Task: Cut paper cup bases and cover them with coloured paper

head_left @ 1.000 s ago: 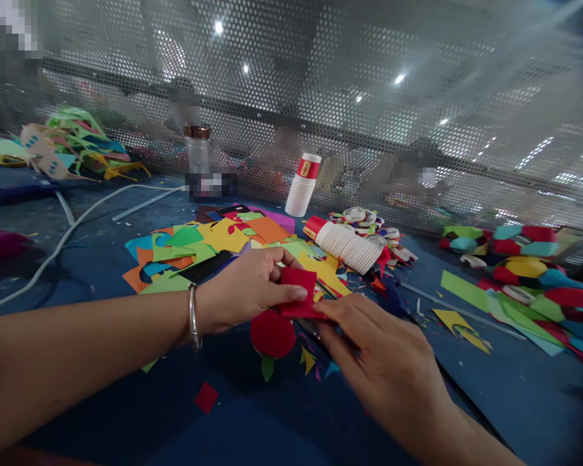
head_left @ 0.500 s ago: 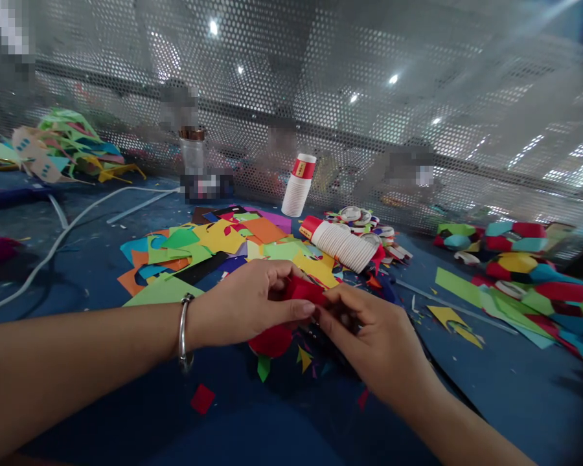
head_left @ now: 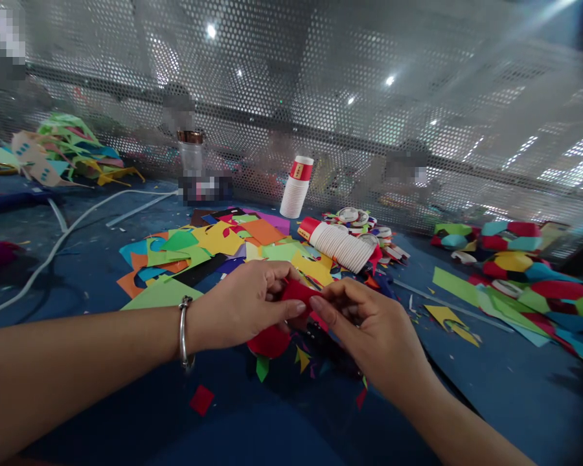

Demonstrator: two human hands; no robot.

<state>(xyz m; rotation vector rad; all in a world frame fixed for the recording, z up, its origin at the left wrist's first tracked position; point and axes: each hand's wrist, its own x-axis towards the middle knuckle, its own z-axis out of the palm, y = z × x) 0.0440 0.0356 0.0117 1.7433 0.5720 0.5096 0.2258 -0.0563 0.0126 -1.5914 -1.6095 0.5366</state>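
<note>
Between my two hands is a small piece of red paper (head_left: 296, 292). My left hand (head_left: 252, 298), with a silver bangle (head_left: 183, 333) on its wrist, pinches the paper's left side between thumb and fingers. On the right side, my right hand (head_left: 364, 323) grips the same piece with thumb and forefinger. Below the hands lies a rounded red piece (head_left: 271, 343) with a green paper tip (head_left: 262, 368) sticking out. Small yellow scraps (head_left: 302, 358) lie beside it, along with a dark object under my right hand that I cannot make out. A red paper square (head_left: 202, 400) lies nearer to me.
Coloured paper sheets (head_left: 223, 238) are heaped beyond my hands. One stack of paper cups (head_left: 295, 193) stands upright; another stack (head_left: 342, 247) lies on its side. Paper shapes (head_left: 558, 291) lie at right, a white cable (head_left: 43, 262) at left. A perforated metal screen (head_left: 320, 97) rises behind.
My right thumb has shifted up and over the red paper's right edge, and more of the paper shows. My left hand keeps its pinch almost unchanged.
</note>
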